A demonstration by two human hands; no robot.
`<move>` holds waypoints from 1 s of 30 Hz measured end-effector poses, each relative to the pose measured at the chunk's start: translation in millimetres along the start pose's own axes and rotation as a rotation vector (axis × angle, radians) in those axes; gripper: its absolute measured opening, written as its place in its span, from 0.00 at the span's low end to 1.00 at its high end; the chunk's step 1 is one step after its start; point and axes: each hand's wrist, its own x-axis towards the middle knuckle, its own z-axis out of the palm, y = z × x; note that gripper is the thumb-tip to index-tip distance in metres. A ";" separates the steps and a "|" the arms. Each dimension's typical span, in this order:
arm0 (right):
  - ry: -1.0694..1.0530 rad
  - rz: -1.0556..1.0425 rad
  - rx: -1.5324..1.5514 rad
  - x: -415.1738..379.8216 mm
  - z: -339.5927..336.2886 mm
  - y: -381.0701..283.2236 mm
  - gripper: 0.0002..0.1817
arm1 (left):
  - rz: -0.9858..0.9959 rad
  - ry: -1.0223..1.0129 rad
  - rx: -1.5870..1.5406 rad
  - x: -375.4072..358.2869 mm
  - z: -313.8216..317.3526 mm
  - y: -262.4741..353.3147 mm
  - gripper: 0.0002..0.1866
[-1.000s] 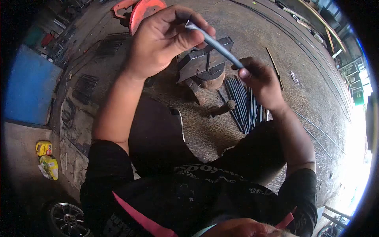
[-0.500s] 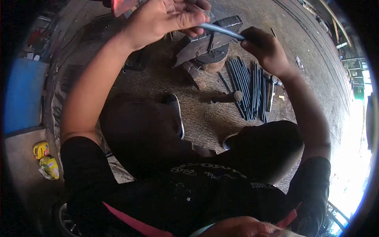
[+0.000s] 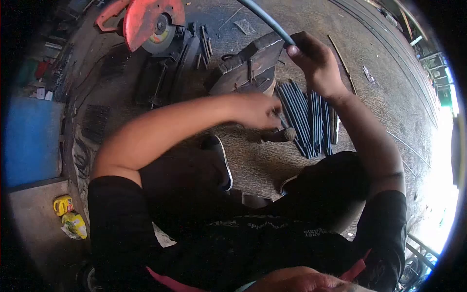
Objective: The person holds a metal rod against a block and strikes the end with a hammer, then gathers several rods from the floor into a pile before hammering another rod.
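My right hand (image 3: 316, 58) is closed round the lower end of a grey metal rod (image 3: 265, 18), which slants up out of view. My left hand (image 3: 260, 111) is low over the floor, its fingers curled and slightly blurred; what they hold, if anything, is hidden. Just below it lies a stubby metal piece with a rounded end (image 3: 287, 135). Right of that hand, several dark rods (image 3: 299, 114) lie side by side in a pile. Behind the left hand stands a thick, angled metal block (image 3: 238, 70) on a stump.
A red cut-off saw (image 3: 151, 24) stands at the upper left, with short bars (image 3: 206, 44) beside it. A long thin rod (image 3: 343, 63) lies beyond my right hand. A blue panel (image 3: 31, 138) and yellow packages (image 3: 73, 224) are at the far left.
My left hand has let go of the rod and dropped toward the floor beside the pile. The right hand still holds the rod, now tilted more steeply. The view has shifted, showing the saw.
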 end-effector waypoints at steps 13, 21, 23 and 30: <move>-0.048 0.003 0.047 -21.5 -27.1 -31.8 0.13 | 0.197 -0.177 0.555 39.5 82.3 51.0 0.11; 0.004 0.045 -0.069 -20.7 -34.8 -34.2 0.16 | 0.710 0.486 -0.872 -157.9 -35.1 181.5 0.16; 0.017 -0.034 -0.012 -15.0 -23.4 -24.9 0.17 | 0.775 0.525 -0.898 -160.1 -37.2 184.7 0.15; -0.040 -0.029 -0.020 -16.5 -14.1 -33.5 0.14 | 1.297 0.555 -0.946 -156.0 -37.7 198.8 0.10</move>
